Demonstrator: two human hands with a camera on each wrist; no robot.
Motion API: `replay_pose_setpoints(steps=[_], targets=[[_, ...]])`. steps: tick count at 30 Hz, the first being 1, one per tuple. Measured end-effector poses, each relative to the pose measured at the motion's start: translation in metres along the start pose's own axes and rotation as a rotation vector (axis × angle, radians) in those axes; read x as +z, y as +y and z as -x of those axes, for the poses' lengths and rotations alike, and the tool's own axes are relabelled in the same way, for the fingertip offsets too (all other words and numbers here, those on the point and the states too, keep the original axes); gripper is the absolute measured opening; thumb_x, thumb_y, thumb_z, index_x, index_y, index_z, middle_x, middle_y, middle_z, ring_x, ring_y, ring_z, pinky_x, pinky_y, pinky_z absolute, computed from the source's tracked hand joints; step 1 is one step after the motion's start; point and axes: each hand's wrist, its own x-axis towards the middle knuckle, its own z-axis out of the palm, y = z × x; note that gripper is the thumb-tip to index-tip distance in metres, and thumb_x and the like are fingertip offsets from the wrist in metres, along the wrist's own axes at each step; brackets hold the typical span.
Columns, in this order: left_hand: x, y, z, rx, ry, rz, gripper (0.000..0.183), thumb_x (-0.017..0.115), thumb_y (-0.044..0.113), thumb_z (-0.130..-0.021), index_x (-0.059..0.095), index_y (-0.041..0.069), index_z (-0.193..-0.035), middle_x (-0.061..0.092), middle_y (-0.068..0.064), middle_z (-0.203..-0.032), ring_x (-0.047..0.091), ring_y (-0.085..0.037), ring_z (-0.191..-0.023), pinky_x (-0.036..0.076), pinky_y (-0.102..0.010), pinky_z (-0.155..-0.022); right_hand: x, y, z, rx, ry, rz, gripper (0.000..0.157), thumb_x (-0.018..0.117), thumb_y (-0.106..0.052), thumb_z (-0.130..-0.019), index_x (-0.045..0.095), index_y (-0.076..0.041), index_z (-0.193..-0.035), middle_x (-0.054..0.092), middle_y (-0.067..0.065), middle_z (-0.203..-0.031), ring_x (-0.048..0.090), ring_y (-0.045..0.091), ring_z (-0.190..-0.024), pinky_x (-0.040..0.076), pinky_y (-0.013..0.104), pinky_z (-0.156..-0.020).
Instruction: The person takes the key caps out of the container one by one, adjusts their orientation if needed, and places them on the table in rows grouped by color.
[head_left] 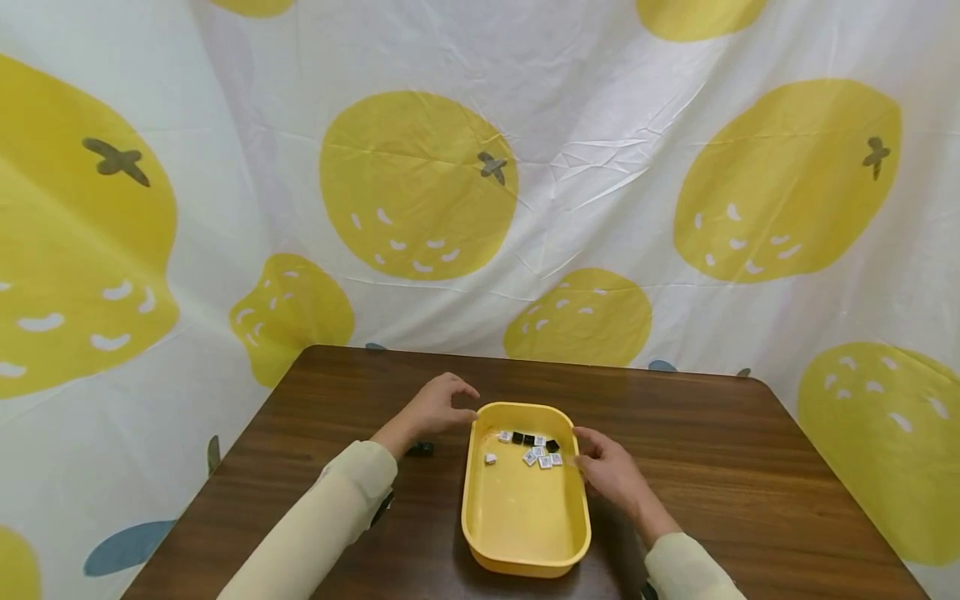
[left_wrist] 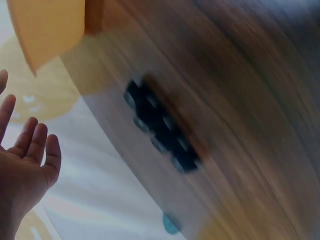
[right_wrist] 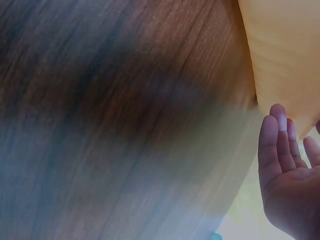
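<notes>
A deep yellow tray (head_left: 525,517) with rounded corners stands on the table. Several small white cubes (head_left: 545,462) with dark printed marks and a few black cubes (head_left: 517,437) lie in its far half; one white cube (head_left: 491,459) sits apart at the left. My left hand (head_left: 438,406) hovers by the far left rim, thumb and fingers spread, holding nothing. At the right rim is my right hand (head_left: 611,471); in the right wrist view its fingers (right_wrist: 269,145) extend along the outer wall. Whether they touch cannot be told. A black knobbed block row (left_wrist: 162,127) lies beneath my left wrist.
The dark wooden table (head_left: 720,467) extends to both sides of the tray. Behind its far edge hangs a white cloth (head_left: 600,100) printed with yellow lemons. In the head view, my left forearm partly covers the black block row (head_left: 422,449).
</notes>
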Motion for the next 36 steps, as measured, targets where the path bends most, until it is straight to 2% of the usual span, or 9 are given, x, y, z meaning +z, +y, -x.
replay_pose_setpoints(steps=[5,13,18,25,30,33,36], targets=[[0.014,0.014,-0.007,0.017,-0.029,-0.011,0.031,0.073,0.017,-0.09,0.07,0.004,-0.118,0.056,-0.016,-0.125,0.05,-0.035,-0.119,0.041,-0.051,-0.1,0.001,0.002,-0.002,0.004,0.011,-0.024,0.049,0.053,-0.001,-0.095,0.048,-0.002,-0.144,0.058,0.014,-0.091,0.052,0.022,-0.062,0.047,0.035,-0.055],[0.042,0.025,-0.018,-0.045,-0.086,-0.065,0.03,0.073,0.025,-0.091,0.071,0.015,-0.12,0.046,-0.014,-0.14,0.036,-0.039,-0.135,0.028,-0.057,-0.109,0.001,0.003,-0.001,0.011,0.013,-0.017,0.051,0.055,-0.003,-0.095,0.047,-0.003,-0.146,0.055,0.012,-0.088,0.052,0.021,-0.062,0.049,0.037,-0.056],[0.055,0.03,-0.025,-0.058,-0.101,-0.132,0.028,0.074,0.027,-0.09,0.073,0.018,-0.116,0.046,-0.013,-0.141,0.036,-0.037,-0.135,0.027,-0.059,-0.108,0.0,0.001,0.0,0.019,0.011,-0.007,0.052,0.055,-0.004,-0.096,0.047,-0.005,-0.147,0.059,0.014,-0.093,0.055,0.021,-0.066,0.05,0.039,-0.057],[0.065,0.034,-0.033,-0.086,-0.121,-0.296,0.024,0.076,0.029,-0.086,0.075,0.023,-0.11,0.048,-0.014,-0.141,0.04,-0.035,-0.132,0.033,-0.056,-0.104,0.001,0.001,-0.001,0.018,0.016,0.009,0.051,0.055,-0.005,-0.095,0.049,-0.005,-0.146,0.057,0.012,-0.087,0.056,0.022,-0.065,0.051,0.04,-0.057],[0.071,0.038,-0.033,-0.107,-0.139,-0.434,0.025,0.075,0.028,-0.087,0.075,0.027,-0.113,0.049,-0.012,-0.141,0.041,-0.032,-0.13,0.034,-0.054,-0.104,0.004,0.003,-0.001,0.003,0.02,0.001,0.05,0.055,-0.004,-0.095,0.049,-0.003,-0.145,0.058,0.011,-0.088,0.055,0.022,-0.064,0.049,0.038,-0.055],[0.075,0.039,-0.034,-0.094,-0.149,-0.514,0.024,0.074,0.029,-0.088,0.075,0.029,-0.112,0.05,-0.009,-0.138,0.042,-0.031,-0.129,0.035,-0.054,-0.103,0.005,0.004,-0.001,-0.006,0.028,-0.002,0.05,0.056,-0.003,-0.094,0.05,-0.002,-0.144,0.058,0.011,-0.087,0.054,0.022,-0.062,0.048,0.037,-0.053],[0.077,0.039,-0.036,-0.069,-0.153,-0.559,0.019,0.077,0.03,-0.086,0.077,0.03,-0.105,0.051,-0.007,-0.136,0.042,-0.03,-0.128,0.036,-0.054,-0.102,0.004,0.003,-0.001,-0.011,0.033,0.0,0.049,0.056,-0.003,-0.094,0.051,-0.002,-0.143,0.057,0.011,-0.087,0.053,0.022,-0.061,0.048,0.038,-0.053]])
